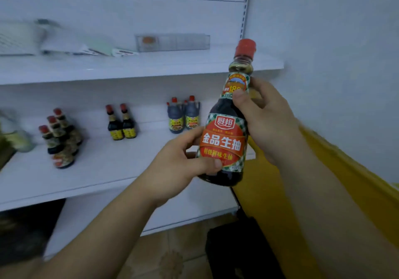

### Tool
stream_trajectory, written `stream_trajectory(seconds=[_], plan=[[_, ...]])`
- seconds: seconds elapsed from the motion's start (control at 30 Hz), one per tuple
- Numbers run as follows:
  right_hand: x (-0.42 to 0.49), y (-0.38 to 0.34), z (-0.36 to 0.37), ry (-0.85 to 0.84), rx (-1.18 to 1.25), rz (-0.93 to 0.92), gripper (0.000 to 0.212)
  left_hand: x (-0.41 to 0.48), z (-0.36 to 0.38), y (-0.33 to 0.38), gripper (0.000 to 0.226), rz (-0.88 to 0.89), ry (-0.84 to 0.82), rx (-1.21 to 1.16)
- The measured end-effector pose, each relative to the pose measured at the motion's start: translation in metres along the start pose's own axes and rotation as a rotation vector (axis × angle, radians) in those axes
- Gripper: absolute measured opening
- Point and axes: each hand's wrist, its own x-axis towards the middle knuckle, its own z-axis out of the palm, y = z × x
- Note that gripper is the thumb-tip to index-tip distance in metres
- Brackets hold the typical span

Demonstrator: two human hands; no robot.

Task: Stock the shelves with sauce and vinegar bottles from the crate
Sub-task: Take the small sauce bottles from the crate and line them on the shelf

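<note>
One soy sauce bottle point(224, 142) is off the shelves, standing nearly upright with its red cap leaning slightly toward 1 o'clock, at about 3 o'clock from the middle of the view. Two hands are clamped on it. The left hand point(179, 162) grips the lower body from the bottle's 8 o'clock side, its thumb across the bottom edge of the red label. The right hand point(265, 114) wraps the shoulder and neck from the 2 o'clock side, its thumb on the neck label. The hands are apart, one low and one high on the glass.

Behind it, the middle shelf point(103, 170) carries three groups. At 9 o'clock of the held bottle is a pair of small dark bottles point(122, 123), two of them, side by side. Further toward 9 o'clock is a blurred cluster point(61, 140) showing three red caps; the full count is unclear. Just left of the held bottle are handled jugs point(183, 116), at least two, with blur hiding any more.

The upper shelf point(151, 62) holds one clear box point(172, 42) at 11 o'clock of the bottle.
</note>
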Motion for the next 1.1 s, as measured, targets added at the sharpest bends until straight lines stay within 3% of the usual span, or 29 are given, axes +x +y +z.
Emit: stream_trajectory(seconds=[0.13,0.33,0.43,0.5,0.57,0.77,0.93,1.1], plan=[[-0.01,-0.005,0.055,-0.166,0.019,-0.031,0.017,-0.047,-0.037,-0.004,0.084,-0.009,0.17,0.029],[-0.027,-0.021,0.148,-0.37,-0.002,-0.016,0.044,-0.108,-0.103,-0.011,0.08,-0.032,0.342,0.043],[-0.036,-0.02,0.198,-0.439,0.011,0.007,0.032,-0.136,-0.143,-0.019,0.076,-0.043,0.391,0.026],[-0.044,-0.019,0.232,-0.493,0.014,0.022,0.017,-0.154,-0.171,-0.025,0.072,-0.055,0.415,0.003],[-0.048,-0.016,0.265,-0.572,-0.003,0.036,0.019,-0.169,-0.201,-0.034,0.072,-0.071,0.431,-0.009],[-0.055,0.004,0.341,-0.696,-0.057,0.169,0.07,-0.19,-0.279,-0.064,0.083,-0.146,0.441,-0.001],[-0.039,0.028,0.389,-0.661,-0.092,0.241,0.072,-0.177,-0.328,-0.091,0.078,-0.216,0.393,-0.002],[0.004,0.066,0.435,-0.742,-0.134,0.308,0.072,-0.141,-0.37,-0.126,0.074,-0.285,0.411,-0.01]])
